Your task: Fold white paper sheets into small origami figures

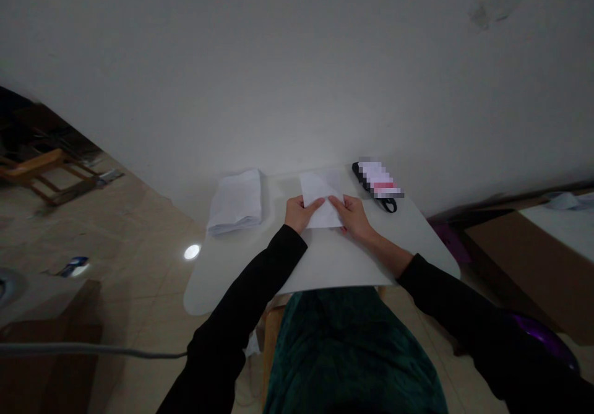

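Observation:
A sheet of white paper [325,184] is held up just over the table between my two hands. My left hand [299,211] grips its left edge, thumb lying across the front and fingers behind. On the opposite edge my right hand [355,216] does the same, and the two thumbs nearly meet at the middle of the paper. Fingers behind the paper are mostly hidden. Left of my hands lies a thick stack of white paper [236,200], its near edges folded or layered.
The white table [334,265] stands against a grey wall [297,80]. At its back right lies a black item with a strap [387,204], its top blurred out. Cardboard boxes [524,259] stand on the right. A wooden stool [46,166] is far left; a grey cable [116,351] runs at lower left.

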A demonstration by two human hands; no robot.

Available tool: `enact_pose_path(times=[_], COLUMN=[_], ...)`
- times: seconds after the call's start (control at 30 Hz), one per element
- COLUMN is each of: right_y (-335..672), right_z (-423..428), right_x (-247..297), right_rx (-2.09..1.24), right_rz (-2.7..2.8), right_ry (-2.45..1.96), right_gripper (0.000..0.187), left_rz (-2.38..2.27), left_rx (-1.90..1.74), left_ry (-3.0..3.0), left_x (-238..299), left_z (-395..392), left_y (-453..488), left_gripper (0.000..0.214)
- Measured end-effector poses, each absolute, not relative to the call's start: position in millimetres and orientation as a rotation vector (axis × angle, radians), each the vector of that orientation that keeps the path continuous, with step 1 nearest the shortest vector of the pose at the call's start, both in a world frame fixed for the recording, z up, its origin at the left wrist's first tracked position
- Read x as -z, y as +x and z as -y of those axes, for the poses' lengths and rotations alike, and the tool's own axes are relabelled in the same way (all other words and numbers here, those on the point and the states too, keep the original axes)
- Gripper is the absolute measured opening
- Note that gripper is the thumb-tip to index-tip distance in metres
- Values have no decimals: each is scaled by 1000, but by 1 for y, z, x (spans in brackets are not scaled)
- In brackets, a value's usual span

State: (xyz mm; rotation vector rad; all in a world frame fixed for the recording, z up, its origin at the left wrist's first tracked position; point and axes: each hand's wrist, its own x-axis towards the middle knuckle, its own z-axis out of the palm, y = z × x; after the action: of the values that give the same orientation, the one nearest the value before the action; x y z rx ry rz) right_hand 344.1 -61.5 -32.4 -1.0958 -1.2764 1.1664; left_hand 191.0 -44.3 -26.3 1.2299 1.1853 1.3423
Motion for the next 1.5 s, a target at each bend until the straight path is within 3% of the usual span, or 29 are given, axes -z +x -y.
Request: enact_pose_path(times=[0.53,0.8,0.97,1.17,1.5], right_y=[346,359,360,356,357], right_z=[52,35,47,48,41], right_x=[41,37,26,33,38], right_rx=[-1027,-1063,-1025,-1164,-1437], right_rz=[1307,1160,1167,1569,1504], right_ry=[-1128,-1085,-965,-762,-747], right_gripper=[43,42,57,26,33], left_rz=[-1256,-1206,-1220,-1234,-1210], left_rx=[-1427,-1406,-1461,-1501,-1390], left_ry=[1293,1246,1212,1184,1217], left_x=[33,33,30,29,36], left_z=[39,34,36,34,24], left_y=[188,182,181,174,166], left_gripper=[37,47,48,49,52])
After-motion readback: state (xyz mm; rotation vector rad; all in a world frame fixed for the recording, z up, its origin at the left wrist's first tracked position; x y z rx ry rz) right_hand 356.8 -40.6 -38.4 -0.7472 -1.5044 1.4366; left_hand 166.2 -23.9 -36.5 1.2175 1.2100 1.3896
